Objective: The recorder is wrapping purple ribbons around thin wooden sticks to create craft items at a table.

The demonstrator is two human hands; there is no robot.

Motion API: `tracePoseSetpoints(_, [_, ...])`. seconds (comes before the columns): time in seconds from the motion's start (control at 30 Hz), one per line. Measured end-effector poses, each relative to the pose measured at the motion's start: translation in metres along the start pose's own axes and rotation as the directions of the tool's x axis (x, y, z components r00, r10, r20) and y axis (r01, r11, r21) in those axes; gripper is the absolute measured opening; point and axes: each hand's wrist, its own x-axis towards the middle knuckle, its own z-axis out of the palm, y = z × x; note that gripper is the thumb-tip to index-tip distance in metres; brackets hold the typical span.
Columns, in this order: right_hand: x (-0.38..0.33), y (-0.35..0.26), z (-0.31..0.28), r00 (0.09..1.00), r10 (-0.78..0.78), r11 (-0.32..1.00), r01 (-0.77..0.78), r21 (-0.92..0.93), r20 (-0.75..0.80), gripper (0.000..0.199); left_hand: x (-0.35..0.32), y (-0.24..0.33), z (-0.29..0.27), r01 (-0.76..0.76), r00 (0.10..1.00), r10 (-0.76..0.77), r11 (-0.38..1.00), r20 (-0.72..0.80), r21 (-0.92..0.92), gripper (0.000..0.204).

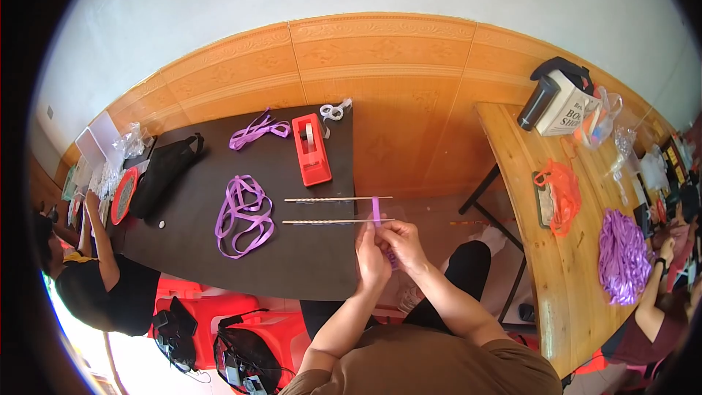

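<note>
On the near side of the red tape dispenser, two thin sticks lie side by side on the dark desk, apart and roughly parallel. Their right ends jut past the desk's edge, farther right than the dispenser, probably so that fingers can get around them with no surface underneath. Across these free ends runs a narrow purple ribbon, nearer the person and to the right of the dispenser; whether it passes over or under each stick is too small to tell.

Both hands meet at its near end, just beside the closer stick. The left hand has its grip drawn closed on the ribbon, and the right hand pinches it too, thumb against fingers; the exact contact is hidden. Holding from both sides like this would steady so limp a strip. More purple shows below the fingers.

Left of the dispenser lies a ribbon bundle, and toward the person from it on that side a looser tangle of ribbon. Both seem set there to be within reach while leaving the sticks uncovered.
</note>
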Motion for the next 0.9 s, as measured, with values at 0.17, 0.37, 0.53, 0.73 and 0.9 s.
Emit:
tracePoseSetpoints(0.17, [-0.003, -0.008, 0.006, 0.995, 0.101, 0.995, -0.101, 0.019, -0.006, 0.012, -0.009, -0.003, -0.008, 0.016, 1.0, -0.017, 0.998, -0.016, -0.066, 0.031])
tracePoseSetpoints(0.37, [-0.009, -0.024, 0.016, 0.993, 0.118, 0.991, -0.118, 0.056, 0.001, 0.014, -0.024, 0.019, 0.015, 0.06, 0.996, -0.062, 0.998, -0.06, -0.037, 0.029])
tracePoseSetpoints(0.53, [-0.011, -0.026, 0.015, 0.988, 0.154, 0.985, -0.154, 0.073, -0.002, 0.014, -0.024, 0.026, 0.019, 0.112, 0.989, -0.119, 0.991, -0.093, -0.075, 0.029])
tracePoseSetpoints(0.73, [-0.01, -0.03, 0.011, 0.986, 0.163, 0.983, -0.165, 0.08, 0.038, 0.015, -0.024, 0.043, 0.028, 0.208, 0.969, -0.216, 0.975, -0.118, -0.077, 0.032])
tracePoseSetpoints(0.9, [-0.011, -0.038, -0.001, 0.993, 0.102, 0.993, -0.099, 0.056, -0.053, 0.013, -0.019, 0.053, 0.012, 0.334, 0.943, -0.331, 0.939, 0.044, -0.077, 0.045])
